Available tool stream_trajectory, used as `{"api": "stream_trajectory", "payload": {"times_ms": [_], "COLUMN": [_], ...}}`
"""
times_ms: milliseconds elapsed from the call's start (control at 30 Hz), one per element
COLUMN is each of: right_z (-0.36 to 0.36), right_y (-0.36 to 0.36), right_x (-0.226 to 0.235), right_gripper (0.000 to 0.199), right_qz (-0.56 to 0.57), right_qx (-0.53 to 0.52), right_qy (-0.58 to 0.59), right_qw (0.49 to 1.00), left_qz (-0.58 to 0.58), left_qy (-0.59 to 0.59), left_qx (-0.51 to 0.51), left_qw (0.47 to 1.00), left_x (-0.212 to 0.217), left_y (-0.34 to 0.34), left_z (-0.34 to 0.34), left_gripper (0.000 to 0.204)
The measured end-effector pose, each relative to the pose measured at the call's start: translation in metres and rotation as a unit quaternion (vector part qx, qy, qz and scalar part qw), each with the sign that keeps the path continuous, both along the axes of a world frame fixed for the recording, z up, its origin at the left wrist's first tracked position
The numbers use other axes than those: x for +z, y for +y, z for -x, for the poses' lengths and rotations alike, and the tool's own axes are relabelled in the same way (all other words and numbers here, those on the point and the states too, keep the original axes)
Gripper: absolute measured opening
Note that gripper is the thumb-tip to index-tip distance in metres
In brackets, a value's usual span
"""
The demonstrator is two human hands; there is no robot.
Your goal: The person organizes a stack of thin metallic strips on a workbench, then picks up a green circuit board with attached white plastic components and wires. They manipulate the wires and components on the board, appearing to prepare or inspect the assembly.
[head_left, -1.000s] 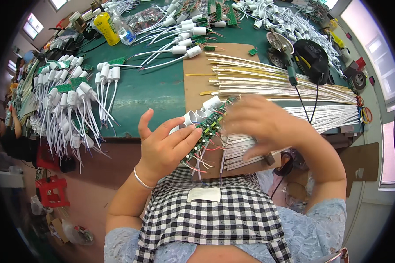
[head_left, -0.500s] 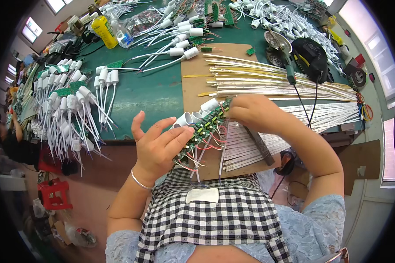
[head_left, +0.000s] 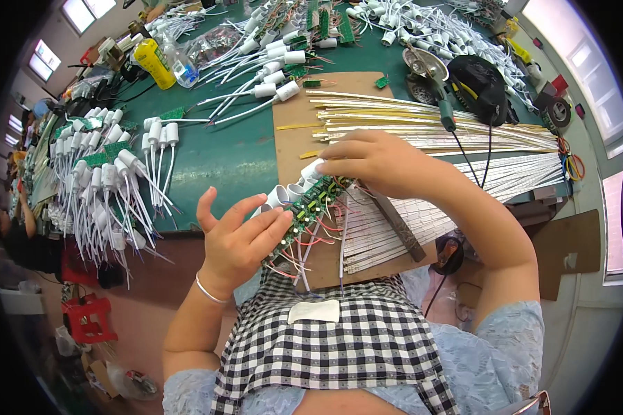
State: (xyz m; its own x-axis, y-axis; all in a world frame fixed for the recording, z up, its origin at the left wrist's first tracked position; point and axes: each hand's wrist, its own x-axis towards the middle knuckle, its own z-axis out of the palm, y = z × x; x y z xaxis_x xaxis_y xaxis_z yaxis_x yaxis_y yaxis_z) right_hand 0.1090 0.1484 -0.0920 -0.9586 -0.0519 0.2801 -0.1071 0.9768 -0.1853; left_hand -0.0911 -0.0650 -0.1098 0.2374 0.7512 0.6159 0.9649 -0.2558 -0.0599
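Note:
A strip of green circuit boards (head_left: 313, 200) lies slantwise in front of me, with small yellow and white components and thin red and white wires. My left hand (head_left: 246, 238) grips its near left end between thumb and fingers, the other fingers raised. Several white cylindrical sockets (head_left: 278, 196) line the strip's far side. At the strip's far right end, my right hand (head_left: 367, 160) has its fingers closed on a white socket (head_left: 312, 169). White cables (head_left: 344, 238) hang from the strip toward my checked apron.
Bundles of thin light strips (head_left: 429, 135) cover a brown board (head_left: 292, 149), with a dark bar (head_left: 401, 232) on top. Wired sockets (head_left: 107, 176) are heaped at left. A soldering iron (head_left: 444, 111), metal dish (head_left: 426, 63) and yellow bottle (head_left: 154, 63) stand farther back.
My right hand has shifted from the strip's far right end onto the white socket there. My left hand keeps its grip on the strip. The whole view has shifted slightly.

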Motion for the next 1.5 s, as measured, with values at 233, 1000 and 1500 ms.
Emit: {"api": "stream_trajectory", "payload": {"times_ms": [233,1000,1500], "right_z": [-0.003,0.008,-0.054], "right_y": [0.010,0.030,-0.008], "right_x": [0.004,0.004,-0.034], "right_gripper": [0.009,0.032,0.011], "right_qz": [-0.125,0.112,0.081], "right_qx": [0.038,-0.018,-0.125], "right_qy": [-0.018,-0.208,0.071], "right_qw": [0.991,0.971,0.986], "left_qz": [-0.002,-0.005,0.060], "left_qy": [-0.012,0.037,-0.135], "left_qx": [0.012,-0.001,0.015], "left_qw": [1.000,0.999,0.989], "left_x": [-0.004,-0.004,0.004], "left_y": [0.000,-0.004,0.007], "left_z": [0.003,0.000,0.014], "left_gripper": [0.016,0.013,0.023]}}
